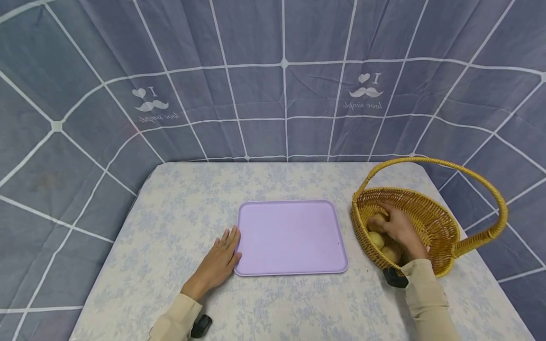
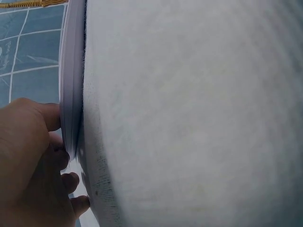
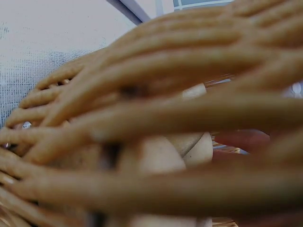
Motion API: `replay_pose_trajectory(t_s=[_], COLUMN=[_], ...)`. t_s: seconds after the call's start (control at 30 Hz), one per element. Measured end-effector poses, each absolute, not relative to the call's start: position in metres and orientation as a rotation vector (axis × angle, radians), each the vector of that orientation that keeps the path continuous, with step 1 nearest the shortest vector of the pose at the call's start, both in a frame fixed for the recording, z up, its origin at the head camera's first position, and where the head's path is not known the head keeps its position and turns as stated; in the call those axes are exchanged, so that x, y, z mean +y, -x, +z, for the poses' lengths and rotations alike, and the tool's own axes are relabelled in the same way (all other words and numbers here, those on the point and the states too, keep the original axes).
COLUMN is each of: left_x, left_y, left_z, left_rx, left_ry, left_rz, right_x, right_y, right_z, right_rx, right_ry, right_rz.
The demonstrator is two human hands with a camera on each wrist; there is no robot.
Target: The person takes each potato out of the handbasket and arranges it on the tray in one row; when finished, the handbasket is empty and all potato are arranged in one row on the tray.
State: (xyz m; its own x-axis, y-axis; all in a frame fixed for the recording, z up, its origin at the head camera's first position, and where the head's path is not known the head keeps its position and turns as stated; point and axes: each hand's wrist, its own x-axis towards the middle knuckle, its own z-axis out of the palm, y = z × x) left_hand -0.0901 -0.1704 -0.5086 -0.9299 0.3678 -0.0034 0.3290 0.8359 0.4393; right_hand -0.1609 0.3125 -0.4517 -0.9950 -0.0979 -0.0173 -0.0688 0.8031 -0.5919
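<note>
My left hand [image 1: 219, 260] lies on the table with its fingers extended, fingertips and thumb at the left edge of a lilac rectangular tray [image 1: 292, 237]. In the left wrist view, the thumb and fingers of that hand [image 2: 28, 151] are right at the side of the tray [image 2: 71, 85]. My right hand [image 1: 398, 227] reaches down into a yellow wicker basket [image 1: 443, 222], thumb and forefinger around a potato [image 1: 378, 219] at its left side. Other potatoes [image 1: 376, 240] lie beneath. Basket weave covers most of the right wrist view, with pale potatoes [image 3: 163, 153] behind it.
The basket's tall arched handle [image 1: 482, 177] rises over its right part and leans right. A pale cloth with a blue floral pattern covers the table [image 1: 183, 203]. Behind and at the sides hangs a blue-grey curtain [image 1: 256, 90] with white grid lines.
</note>
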Motion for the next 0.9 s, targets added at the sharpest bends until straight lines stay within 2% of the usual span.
replay_pose_trajectory(t_s=[0.23, 0.9], left_x=[-0.1697, -0.1700], left_y=[0.0887, 0.0895], left_z=[-0.5074, -0.5102], left_rx=[2.936, 2.945], left_ry=[-0.562, -0.554], left_rz=[0.690, 0.708], right_x=[0.3102, 0.3113], right_y=[0.1571, 0.1538], right_z=[-0.4521, -0.4533], right_rx=[2.955, 2.852], right_ry=[0.191, 0.079], right_rz=[-0.947, -0.920])
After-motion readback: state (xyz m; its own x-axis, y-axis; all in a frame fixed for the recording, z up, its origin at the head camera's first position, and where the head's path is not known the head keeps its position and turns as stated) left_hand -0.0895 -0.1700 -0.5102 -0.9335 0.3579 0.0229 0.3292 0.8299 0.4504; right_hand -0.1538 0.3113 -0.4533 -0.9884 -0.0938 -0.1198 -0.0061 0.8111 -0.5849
